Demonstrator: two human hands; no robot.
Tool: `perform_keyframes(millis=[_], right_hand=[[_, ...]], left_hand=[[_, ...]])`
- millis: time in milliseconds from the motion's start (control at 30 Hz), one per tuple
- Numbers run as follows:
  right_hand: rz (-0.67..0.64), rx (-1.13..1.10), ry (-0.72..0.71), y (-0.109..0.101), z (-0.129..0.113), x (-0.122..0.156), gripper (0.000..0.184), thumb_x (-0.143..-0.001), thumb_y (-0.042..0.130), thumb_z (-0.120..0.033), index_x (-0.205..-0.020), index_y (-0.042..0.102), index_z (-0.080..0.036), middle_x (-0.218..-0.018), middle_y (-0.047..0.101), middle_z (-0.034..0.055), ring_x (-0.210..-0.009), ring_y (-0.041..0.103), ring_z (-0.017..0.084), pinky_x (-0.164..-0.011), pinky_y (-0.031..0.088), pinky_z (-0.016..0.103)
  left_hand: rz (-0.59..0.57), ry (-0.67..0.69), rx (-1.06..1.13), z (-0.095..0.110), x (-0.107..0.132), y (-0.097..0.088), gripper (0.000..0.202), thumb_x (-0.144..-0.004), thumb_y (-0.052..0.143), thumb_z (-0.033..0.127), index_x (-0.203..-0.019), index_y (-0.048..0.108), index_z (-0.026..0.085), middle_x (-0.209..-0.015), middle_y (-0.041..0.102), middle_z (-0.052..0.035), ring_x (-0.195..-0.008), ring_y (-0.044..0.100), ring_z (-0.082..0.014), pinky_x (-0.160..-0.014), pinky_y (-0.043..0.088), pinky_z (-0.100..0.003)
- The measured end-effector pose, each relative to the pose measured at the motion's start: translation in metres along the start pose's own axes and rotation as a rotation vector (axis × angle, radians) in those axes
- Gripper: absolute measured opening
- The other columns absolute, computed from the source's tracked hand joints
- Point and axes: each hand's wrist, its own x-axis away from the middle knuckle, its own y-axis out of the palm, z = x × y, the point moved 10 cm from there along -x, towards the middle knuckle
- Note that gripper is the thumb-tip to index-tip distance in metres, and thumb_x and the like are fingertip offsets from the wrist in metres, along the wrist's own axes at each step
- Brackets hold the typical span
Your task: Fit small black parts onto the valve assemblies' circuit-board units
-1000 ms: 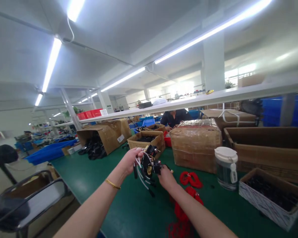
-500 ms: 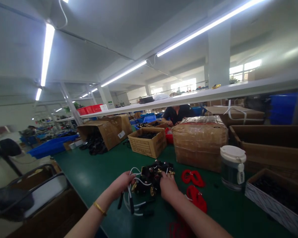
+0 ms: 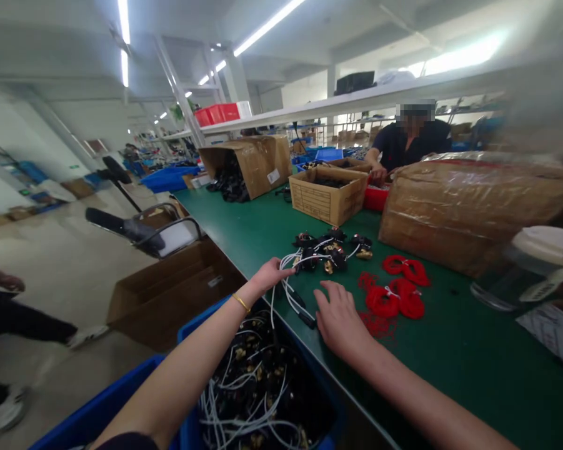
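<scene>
A bundle of black and brass parts with white wires (image 3: 330, 250) lies on the green table (image 3: 262, 231). My left hand (image 3: 272, 275) reaches to its near edge, fingers pinched around the white wires. My right hand (image 3: 340, 315) rests flat on the table just behind the bundle, fingers spread, holding nothing. Red cord loops (image 3: 398, 287) lie to the right of my right hand.
A blue bin (image 3: 262, 387) full of similar wired parts sits below the table edge. Cardboard boxes (image 3: 325, 197), a wrapped carton (image 3: 473, 209) and a white-lidded jar (image 3: 529, 262) stand on the table. A person (image 3: 410, 140) works opposite. A chair (image 3: 145, 228) and an open carton (image 3: 169, 294) stand at the left.
The bundle went from held up in both hands down onto the table. My right hand let go and lies flat. The view tilted down and left, showing the blue bin.
</scene>
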Motion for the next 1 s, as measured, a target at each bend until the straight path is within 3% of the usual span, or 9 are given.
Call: perform_keyframes(millis=[100,167,267,333,467,567,700,867,1000], right_hand=[[-0.051,-0.056,-0.186,0.016,-0.034,0.038,0.041,-0.091,0.046,-0.009,-0.131,0.055,-0.015,-0.144,0.048,0.0185,-0.136,0.038,0.033,-0.112,0.042,0.051],[-0.085,-0.061,-0.304,0.027,-0.05,0.06,0.045,-0.09,0.047,-0.007,-0.133,0.053,-0.016,-0.144,0.049,0.0162,-0.137,0.039,0.031,-0.112,0.044,0.049],[-0.134,-0.046,-0.437,0.042,-0.062,0.079,0.048,-0.089,0.048,-0.006,-0.135,0.052,-0.018,-0.147,0.049,0.0138,-0.139,0.038,0.031,-0.111,0.046,0.049],[-0.139,-0.039,-0.43,0.047,-0.061,0.081,0.045,-0.089,0.049,-0.006,-0.132,0.054,-0.019,-0.145,0.051,0.0132,-0.137,0.042,0.03,-0.11,0.049,0.049],[-0.09,0.014,-0.362,0.054,-0.052,0.081,0.046,-0.084,0.051,-0.003,-0.127,0.058,-0.019,-0.138,0.057,0.0131,-0.131,0.049,0.03,-0.106,0.052,0.049],[-0.021,0.082,-0.418,0.056,-0.056,0.084,0.051,-0.08,0.051,-0.002,-0.127,0.058,-0.019,-0.139,0.059,0.0116,-0.131,0.051,0.031,-0.103,0.055,0.048],[0.065,0.135,-0.457,0.049,-0.059,0.085,0.052,-0.074,0.05,-0.003,-0.122,0.062,-0.019,-0.133,0.065,0.0095,-0.126,0.055,0.028,-0.097,0.058,0.043],[0.146,0.196,-0.496,0.036,-0.066,0.083,0.039,-0.079,0.052,-0.018,-0.115,0.068,-0.019,-0.126,0.069,0.0075,-0.118,0.057,0.028,-0.089,0.059,0.04],[0.151,0.222,-0.518,0.032,-0.071,0.078,0.031,-0.088,0.049,-0.03,-0.109,0.07,-0.02,-0.121,0.071,0.0085,-0.114,0.058,0.027,-0.085,0.057,0.038]], left_hand=[[0.182,0.053,-0.046,-0.022,0.035,-0.029,0.054,-0.081,0.068,0.049,-0.122,0.061,0.015,-0.125,0.065,-0.0145,-0.113,0.061,-0.0247,-0.102,0.046,-0.036],[0.307,0.013,-0.108,-0.059,0.069,-0.052,0.044,-0.087,0.06,0.046,-0.122,0.061,0.02,-0.129,0.063,-0.0108,-0.121,0.057,-0.023,-0.11,0.042,-0.035],[0.408,-0.224,-0.223,-0.153,0.128,-0.073,0.03,-0.09,0.049,0.03,-0.113,0.064,0.017,-0.119,0.068,-0.0131,-0.115,0.062,-0.0257,-0.107,0.046,-0.041],[0.372,-0.425,-0.296,-0.224,0.167,-0.07,0.024,-0.085,0.052,0.02,-0.104,0.066,0.013,-0.11,0.072,-0.0153,-0.107,0.067,-0.0283,-0.1,0.051,-0.043],[0.302,-0.641,-0.446,-0.325,0.215,-0.055,0.047,-0.08,0.06,0.013,-0.126,0.057,0.005,-0.121,0.069,-0.0216,-0.119,0.064,-0.0316,-0.105,0.049,-0.044],[0.262,-0.68,-0.54,-0.363,0.212,-0.049,0.063,-0.079,0.061,0.015,-0.139,0.044,0.0,-0.137,0.059,-0.0276,-0.131,0.057,-0.0345,-0.111,0.045,-0.041],[0.205,-0.689,-0.625,-0.391,0.179,-0.05,0.065,-0.081,0.055,0.018,-0.142,0.039,0.001,-0.142,0.056,-0.0278,-0.131,0.058,-0.0338,-0.108,0.047,-0.04],[0.05,-0.588,-0.697,-0.403,0.133,-0.04,0.061,-0.078,0.059,0.025,-0.135,0.05,0.005,-0.141,0.059,-0.0251,-0.136,0.053,-0.0362,-0.116,0.039,-0.047],[-0.075,-0.605,-0.695,-0.413,0.114,-0.034,0.043,-0.075,0.068,0.032,-0.112,0.066,0.011,-0.125,0.069,-0.0213,-0.129,0.059,-0.0381,-0.114,0.039,-0.054]])
